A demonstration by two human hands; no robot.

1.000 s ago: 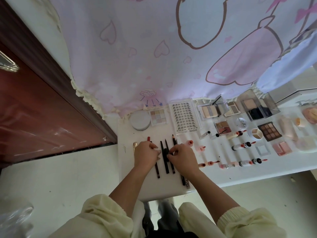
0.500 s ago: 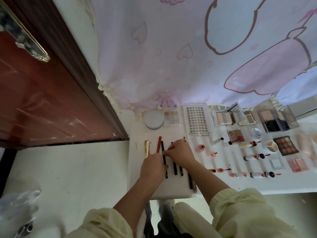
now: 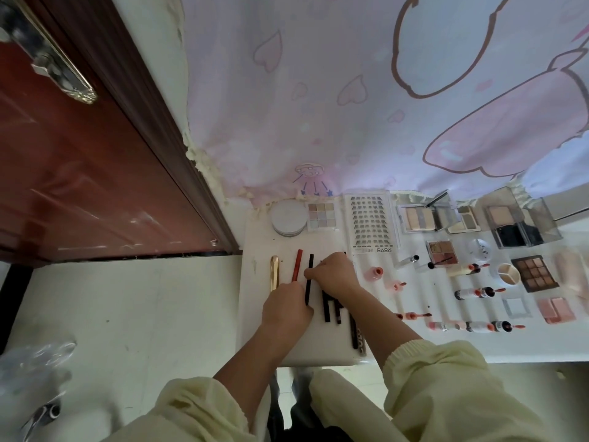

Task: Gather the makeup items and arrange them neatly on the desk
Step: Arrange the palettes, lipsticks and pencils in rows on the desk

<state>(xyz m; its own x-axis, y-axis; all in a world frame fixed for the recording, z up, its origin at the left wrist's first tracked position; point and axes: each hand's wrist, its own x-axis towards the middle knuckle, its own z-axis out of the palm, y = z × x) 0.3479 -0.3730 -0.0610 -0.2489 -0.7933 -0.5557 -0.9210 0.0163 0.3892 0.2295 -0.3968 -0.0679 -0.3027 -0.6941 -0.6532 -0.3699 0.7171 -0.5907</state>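
At the left end of the white desk (image 3: 255, 317) lie a gold tube (image 3: 274, 277), a red pencil (image 3: 297, 264), a black pencil (image 3: 309, 266) and several more black pencils (image 3: 328, 309), side by side. My left hand (image 3: 285, 306) has its fingertips closed at the near end of the red pencil. My right hand (image 3: 334, 274) reaches across from the right and pinches the black pencil near its middle. It hides the far ends of the other black pencils.
A round white compact (image 3: 288, 216), a pale eyeshadow palette (image 3: 322, 215) and a lash tray (image 3: 369, 223) line the back. Compacts, a brown palette (image 3: 534, 272) and lip glosses (image 3: 478, 293) fill the right. A red door (image 3: 95, 186) stands left; a pink curtain (image 3: 350, 90) hangs behind.
The camera has turned left and moved closer. My right hand has reached further left, over to the black pencil beside the red one. My left hand has drawn back toward the pencils' near ends.
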